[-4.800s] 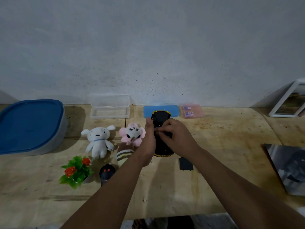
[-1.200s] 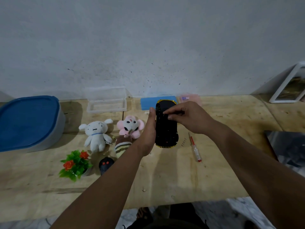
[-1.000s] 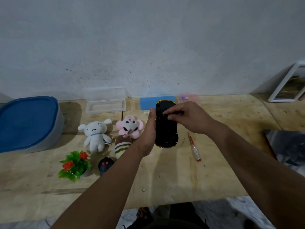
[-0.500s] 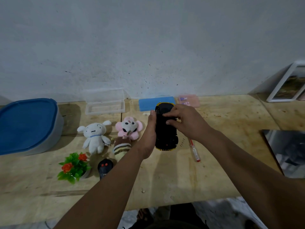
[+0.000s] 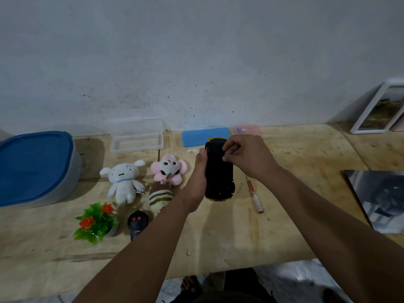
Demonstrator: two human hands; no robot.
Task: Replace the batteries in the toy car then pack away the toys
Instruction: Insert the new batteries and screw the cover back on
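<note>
Black toy: glossy plastic, yellow-trimmed toy car, belly up above the plywood table.
Left hand: grips its side.
Right hand: fingertips pinched on its far end.

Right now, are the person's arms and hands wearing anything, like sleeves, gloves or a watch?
No. Both forearms are bare as far as the picture shows, with no sleeves in view. The left hand and the right hand wear no gloves, and no watch, bracelet or ring can be seen.

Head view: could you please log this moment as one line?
left hand: holds upturned black toy car | right hand: fingers curled on its underside | red-tipped clear screwdriver: on wooden table
</note>
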